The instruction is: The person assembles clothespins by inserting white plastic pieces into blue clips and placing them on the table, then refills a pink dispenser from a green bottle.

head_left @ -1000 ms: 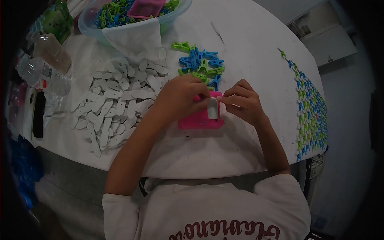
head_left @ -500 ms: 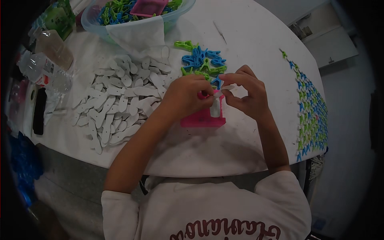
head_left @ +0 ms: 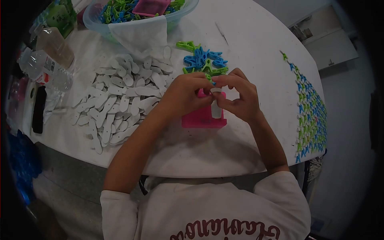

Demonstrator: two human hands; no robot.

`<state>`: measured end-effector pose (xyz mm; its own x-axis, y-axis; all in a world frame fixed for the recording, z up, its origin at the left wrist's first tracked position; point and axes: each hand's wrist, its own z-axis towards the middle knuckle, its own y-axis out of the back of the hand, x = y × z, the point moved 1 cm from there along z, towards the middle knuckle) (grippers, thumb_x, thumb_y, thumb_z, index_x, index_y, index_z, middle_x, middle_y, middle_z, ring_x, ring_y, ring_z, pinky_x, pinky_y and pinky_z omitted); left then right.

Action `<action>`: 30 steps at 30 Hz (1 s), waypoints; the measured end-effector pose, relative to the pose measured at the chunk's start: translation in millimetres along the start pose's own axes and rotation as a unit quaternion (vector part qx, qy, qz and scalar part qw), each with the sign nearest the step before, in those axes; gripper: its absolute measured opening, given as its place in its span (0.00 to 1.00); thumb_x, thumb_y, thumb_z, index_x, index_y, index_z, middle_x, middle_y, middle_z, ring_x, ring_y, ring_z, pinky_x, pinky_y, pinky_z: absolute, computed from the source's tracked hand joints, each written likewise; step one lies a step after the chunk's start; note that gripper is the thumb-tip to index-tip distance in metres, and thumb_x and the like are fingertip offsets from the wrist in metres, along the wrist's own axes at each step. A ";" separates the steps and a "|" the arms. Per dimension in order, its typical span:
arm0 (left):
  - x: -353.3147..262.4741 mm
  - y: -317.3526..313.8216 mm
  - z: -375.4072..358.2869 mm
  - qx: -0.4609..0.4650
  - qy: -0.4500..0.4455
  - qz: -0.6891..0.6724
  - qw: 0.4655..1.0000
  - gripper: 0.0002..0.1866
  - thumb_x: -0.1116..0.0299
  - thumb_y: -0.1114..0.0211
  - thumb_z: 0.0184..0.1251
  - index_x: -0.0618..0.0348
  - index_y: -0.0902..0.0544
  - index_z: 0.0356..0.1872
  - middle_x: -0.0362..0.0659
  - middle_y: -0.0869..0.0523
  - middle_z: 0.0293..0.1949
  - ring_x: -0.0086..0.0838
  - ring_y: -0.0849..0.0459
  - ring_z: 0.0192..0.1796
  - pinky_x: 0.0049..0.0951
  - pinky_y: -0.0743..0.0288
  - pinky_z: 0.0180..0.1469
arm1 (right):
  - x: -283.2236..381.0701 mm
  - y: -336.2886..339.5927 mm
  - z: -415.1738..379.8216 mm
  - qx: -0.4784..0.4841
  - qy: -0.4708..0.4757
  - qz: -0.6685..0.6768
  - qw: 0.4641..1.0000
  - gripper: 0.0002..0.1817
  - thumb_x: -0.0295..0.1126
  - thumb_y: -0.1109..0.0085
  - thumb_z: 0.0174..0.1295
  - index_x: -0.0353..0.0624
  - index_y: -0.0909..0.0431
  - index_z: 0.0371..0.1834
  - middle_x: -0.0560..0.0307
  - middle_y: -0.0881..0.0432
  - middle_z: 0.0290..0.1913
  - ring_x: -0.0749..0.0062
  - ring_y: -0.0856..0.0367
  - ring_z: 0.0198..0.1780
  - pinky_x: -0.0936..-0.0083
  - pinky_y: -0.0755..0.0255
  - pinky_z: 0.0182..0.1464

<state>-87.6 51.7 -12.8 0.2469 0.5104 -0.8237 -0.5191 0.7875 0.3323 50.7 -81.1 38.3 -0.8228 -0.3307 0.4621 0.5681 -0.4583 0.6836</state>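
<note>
So the right hand has moved in toward the left since half a second ago; its thumb and forefinger were well apart from the other hand then, and now they're right up at the top of the white piece. That thumb and forefinger are nearly closed around the top end, but I can't tell if they're actually gripping. Left hand has thumb and forefinger pinched on the same end, much like before. The one piece hangs between the hands, over the pink tray.

Counts: two hands, one piece being handled, one tray below it and a second pink tray up in the single blue basin. One cloth over its rim, one pen-like tool. The white pile, the loose blue and green clips and the clip rows at right overlap too much to count.
</note>
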 end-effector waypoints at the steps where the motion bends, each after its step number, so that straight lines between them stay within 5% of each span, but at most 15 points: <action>1: -0.6 -0.2 0.4 0.001 -0.001 0.001 1.000 0.10 0.67 0.22 0.54 0.57 0.14 0.32 0.40 0.17 0.31 0.34 0.16 0.33 0.34 0.22 0.37 | 1.5 0.6 0.5 0.010 -0.020 0.000 1.000 0.22 0.20 0.28 0.52 0.44 0.14 0.52 0.59 0.12 0.43 0.69 0.21 0.43 0.74 0.24 0.43; 5: -10.4 4.6 1.8 -0.031 0.023 -0.041 0.998 0.08 0.69 0.22 0.57 0.57 0.11 0.37 0.38 0.15 0.33 0.28 0.17 0.32 0.29 0.23 0.36 | -0.3 10.7 6.1 -0.070 0.031 -0.030 0.997 0.21 0.19 0.31 0.54 0.43 0.14 0.54 0.56 0.14 0.51 0.66 0.21 0.51 0.74 0.25 0.46; 7: -17.2 9.6 2.1 -0.046 0.035 -0.061 0.996 0.08 0.70 0.23 0.59 0.57 0.10 0.39 0.38 0.14 0.34 0.26 0.17 0.32 0.27 0.23 0.36 | -19.6 20.0 -1.7 -0.021 -0.056 -0.059 0.996 0.23 0.19 0.34 0.57 0.49 0.15 0.56 0.55 0.18 0.58 0.64 0.24 0.58 0.70 0.24 0.53; 13: -13.0 12.8 4.5 -0.048 0.144 -0.214 0.965 0.08 0.72 0.29 0.68 0.60 0.10 0.45 0.38 0.11 0.35 0.16 0.19 0.34 0.22 0.24 0.40 | -56.1 16.1 -23.7 0.172 -0.056 -0.223 0.958 0.25 0.21 0.31 0.56 0.62 0.16 0.56 0.62 0.20 0.58 0.61 0.25 0.60 0.62 0.24 0.61; 20: -15.8 11.7 4.3 -0.064 0.152 -0.278 0.946 0.08 0.73 0.32 0.71 0.66 0.11 0.44 0.38 0.11 0.35 0.16 0.18 0.36 0.20 0.24 0.42 | -54.8 28.4 -18.5 0.187 -0.032 -0.222 0.956 0.23 0.23 0.26 0.50 0.47 0.17 0.52 0.61 0.16 0.50 0.59 0.21 0.51 0.68 0.21 0.55; 22: -17.5 12.2 3.5 -0.065 0.143 -0.285 0.946 0.07 0.74 0.32 0.71 0.66 0.11 0.44 0.38 0.11 0.35 0.16 0.18 0.36 0.20 0.25 0.41 | -53.6 31.1 -21.6 0.043 -0.108 -0.131 0.984 0.23 0.21 0.27 0.51 0.40 0.19 0.53 0.56 0.15 0.46 0.66 0.18 0.42 0.71 0.20 0.49; 23: -18.8 11.9 3.7 -0.063 0.148 -0.281 0.946 0.07 0.73 0.32 0.71 0.65 0.11 0.43 0.38 0.11 0.34 0.16 0.18 0.36 0.20 0.25 0.41 | -51.6 33.8 -20.8 0.043 -0.104 -0.132 0.985 0.23 0.21 0.27 0.51 0.40 0.19 0.53 0.56 0.15 0.46 0.66 0.18 0.42 0.71 0.20 0.49; 26: -20.7 9.7 2.0 -0.070 0.146 -0.267 0.950 0.06 0.73 0.31 0.70 0.64 0.11 0.42 0.37 0.12 0.33 0.15 0.20 0.34 0.19 0.27 0.39 | -37.7 47.2 -18.0 -0.212 -0.221 0.025 0.952 0.22 0.19 0.34 0.58 0.38 0.25 0.56 0.55 0.16 0.47 0.77 0.16 0.47 0.77 0.20 0.51; 30: -23.8 -1.0 -1.6 -0.109 0.110 -0.257 0.954 0.06 0.71 0.30 0.69 0.62 0.11 0.41 0.36 0.15 0.31 0.14 0.23 0.32 0.20 0.29 0.36 | 2.2 48.3 -9.9 -0.358 -0.156 0.176 0.904 0.20 0.17 0.40 0.61 0.37 0.26 0.58 0.54 0.16 0.46 0.71 0.15 0.50 0.74 0.19 0.55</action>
<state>-94.2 38.2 5.8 0.3497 -0.0273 -0.9365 -0.5389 0.8118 -0.2249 76.5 -112.1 66.8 -0.4896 -0.3626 0.7930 0.5677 -0.8228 -0.0257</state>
